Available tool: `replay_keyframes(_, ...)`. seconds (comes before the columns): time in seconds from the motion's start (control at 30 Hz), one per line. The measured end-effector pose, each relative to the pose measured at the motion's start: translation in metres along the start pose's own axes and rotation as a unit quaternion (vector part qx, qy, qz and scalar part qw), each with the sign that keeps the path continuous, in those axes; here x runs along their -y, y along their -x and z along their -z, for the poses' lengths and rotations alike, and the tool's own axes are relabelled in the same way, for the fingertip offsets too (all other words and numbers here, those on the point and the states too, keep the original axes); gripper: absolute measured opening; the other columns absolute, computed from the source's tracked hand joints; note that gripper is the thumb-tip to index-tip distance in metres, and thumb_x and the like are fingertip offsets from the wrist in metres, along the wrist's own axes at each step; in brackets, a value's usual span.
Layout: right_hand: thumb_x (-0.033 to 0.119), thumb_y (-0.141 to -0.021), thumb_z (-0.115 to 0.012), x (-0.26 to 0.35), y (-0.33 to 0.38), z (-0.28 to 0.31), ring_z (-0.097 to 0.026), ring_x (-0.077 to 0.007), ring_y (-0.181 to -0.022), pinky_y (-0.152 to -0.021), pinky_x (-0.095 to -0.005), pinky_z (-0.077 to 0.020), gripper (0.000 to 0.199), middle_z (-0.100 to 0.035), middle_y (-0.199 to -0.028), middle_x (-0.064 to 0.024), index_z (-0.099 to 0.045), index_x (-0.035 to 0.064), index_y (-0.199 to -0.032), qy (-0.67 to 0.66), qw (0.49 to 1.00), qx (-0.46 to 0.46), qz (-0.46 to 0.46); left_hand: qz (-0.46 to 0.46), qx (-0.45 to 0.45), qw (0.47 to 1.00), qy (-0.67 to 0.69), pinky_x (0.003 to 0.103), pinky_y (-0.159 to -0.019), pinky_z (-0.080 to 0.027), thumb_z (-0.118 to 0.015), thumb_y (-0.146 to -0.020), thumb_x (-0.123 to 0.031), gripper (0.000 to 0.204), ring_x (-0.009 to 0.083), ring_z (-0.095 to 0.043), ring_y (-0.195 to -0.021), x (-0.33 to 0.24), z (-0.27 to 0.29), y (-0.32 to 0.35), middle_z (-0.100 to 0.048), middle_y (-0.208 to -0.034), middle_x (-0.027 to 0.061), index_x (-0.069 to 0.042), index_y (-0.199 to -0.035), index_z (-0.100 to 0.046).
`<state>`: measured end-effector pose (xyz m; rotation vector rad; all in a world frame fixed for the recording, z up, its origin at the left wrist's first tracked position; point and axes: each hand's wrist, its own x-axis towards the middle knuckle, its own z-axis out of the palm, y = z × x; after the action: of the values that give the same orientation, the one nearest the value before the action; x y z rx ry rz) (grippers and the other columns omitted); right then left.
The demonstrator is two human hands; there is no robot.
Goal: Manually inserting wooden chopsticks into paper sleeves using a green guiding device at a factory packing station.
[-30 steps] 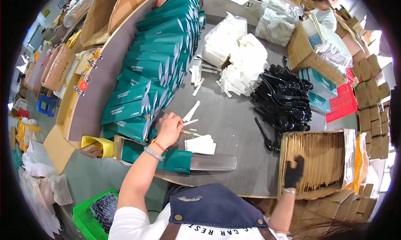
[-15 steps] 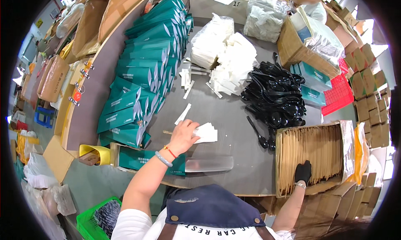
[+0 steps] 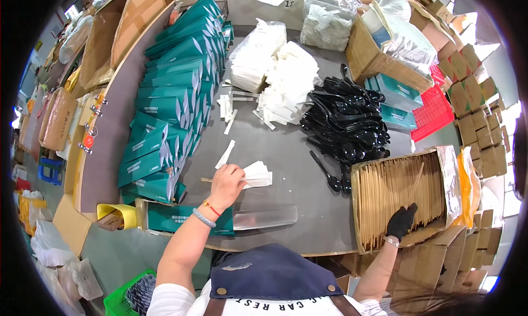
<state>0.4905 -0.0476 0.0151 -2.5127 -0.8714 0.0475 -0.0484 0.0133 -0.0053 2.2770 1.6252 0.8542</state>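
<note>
My bare left hand [image 3: 227, 184], with bracelets at the wrist, is closed over a fanned bundle of white paper slips [image 3: 258, 174]. The end of a thin brown stick [image 3: 206, 179] pokes out on the hand's other side. A single white strip [image 3: 225, 155] lies just beyond the fingers. At the right, my black-gloved right hand [image 3: 401, 222] is over the near side of a carton [image 3: 360, 203] packed with thin wooden sticks [image 3: 393, 187]. One stick [image 3: 419, 176] slants above the rest, its lower end at my gloved fingertips, which look closed on it.
Teal printed packets [image 3: 176, 90] overlap along the left wall. White slips [image 3: 289, 85] and black plastic spoons [image 3: 346, 121] are heaped mid-table. A clear plastic tray [image 3: 267, 217] and a teal packet [image 3: 165, 217] lie at the front edge. Another person [image 3: 393, 7] stands at the far right.
My right hand has shifted rightward over the sticks, and one stick now slants up from its fingertips. My left hand stays on the slips. The whole view has shifted slightly.
</note>
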Motion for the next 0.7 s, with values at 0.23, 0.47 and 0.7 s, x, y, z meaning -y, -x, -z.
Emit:
replay_keyframes(0.23, 0.017, -0.089, -0.062, 0.158, 0.125, -0.052, -0.059, -0.0407, -0.098, -0.082, -0.0459, -0.0488, 0.025, -0.060, -0.106, -0.0201, -0.057, 0.0059, -0.111, -0.086, 0.910, 0.211, 0.347, -0.012, 0.037, 0.999, 0.018, 0.039, -0.073, -0.047, -0.076, -0.070, -0.008, 0.020, 0.0270, -0.060, -0.078, -0.004, 0.006, 0.009, -0.060, -0.079, 0.0064, -0.007, -0.082, -0.059)
replay_keyframes(0.47, 0.025, -0.089, -0.061, 0.174, 0.111, -0.106, -0.060, -0.0362, -0.098, -0.083, -0.0467, -0.0486, 0.021, -0.061, -0.101, -0.0158, -0.058, 0.0105, -0.104, 0.012, 0.910, 0.196, 0.365, -0.028, 0.181, 0.983, 0.035, 0.037, -0.075, -0.045, -0.076, -0.073, -0.014, 0.023, 0.0242, -0.058, -0.084, -0.050, 0.028, 0.049, -0.064, -0.087, 0.0038, -0.011, -0.094, -0.067)
replay_keyframes(0.7, 0.029, -0.088, -0.060, 0.211, 0.176, -0.034, -0.064, -0.0344, -0.094, -0.080, -0.0436, -0.0504, 0.024, -0.066, -0.096, -0.0155, -0.069, 0.0097, -0.099, 0.053, 0.697, 0.537, 0.472, 0.010, 0.067, 0.996, 0.051, 0.038, -0.080, -0.043, -0.079, -0.067, -0.015, 0.033, 0.0253, -0.055, -0.093, -0.060, 0.037, 0.105, -0.062, -0.097, 0.0037, -0.011, -0.097, -0.067)
